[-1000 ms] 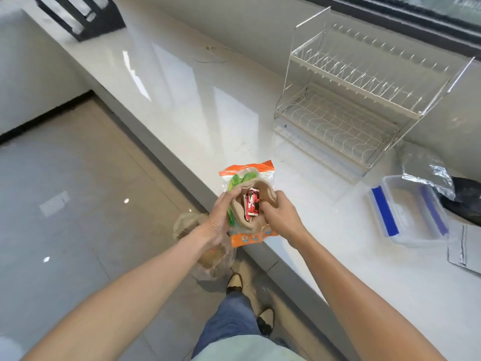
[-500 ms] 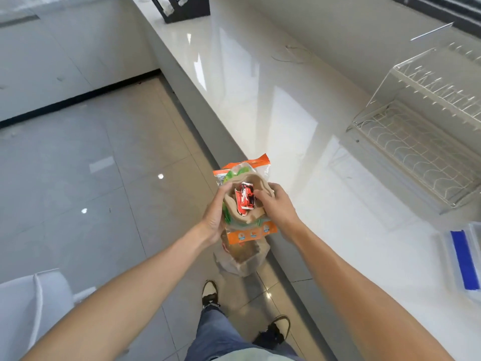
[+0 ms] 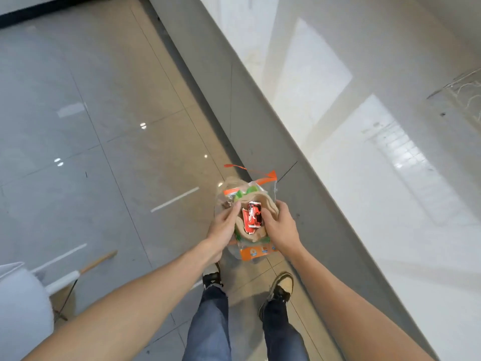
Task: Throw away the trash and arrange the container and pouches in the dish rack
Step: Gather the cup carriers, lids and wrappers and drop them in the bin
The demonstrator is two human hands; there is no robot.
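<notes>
Both my hands grip a bundle of trash over the floor beside the counter. My left hand (image 3: 224, 227) clasps its left side and my right hand (image 3: 279, 227) its right side. The bundle is a clear bag with orange trim (image 3: 256, 252), crumpled brown paper (image 3: 268, 204), green bits and a red and white wrapper (image 3: 252, 214) on top. Just under the bundle, a clear trash bag (image 3: 227, 186) shows on the floor, mostly hidden. A corner of the wire dish rack (image 3: 466, 87) shows at the right edge. The container and pouches are out of view.
The glossy white counter (image 3: 377, 152) runs diagonally on the right, its grey front (image 3: 260, 113) beside my legs. My two shoes stand on the grey tiled floor (image 3: 91, 126). A white chair (image 3: 20, 308) with a wooden leg sits at lower left.
The view has swung left and down, away from the counter toward the floor. The bundle stays gripped in both hands and now hangs over the floor above my feet; the blue-lidded container has left view.
</notes>
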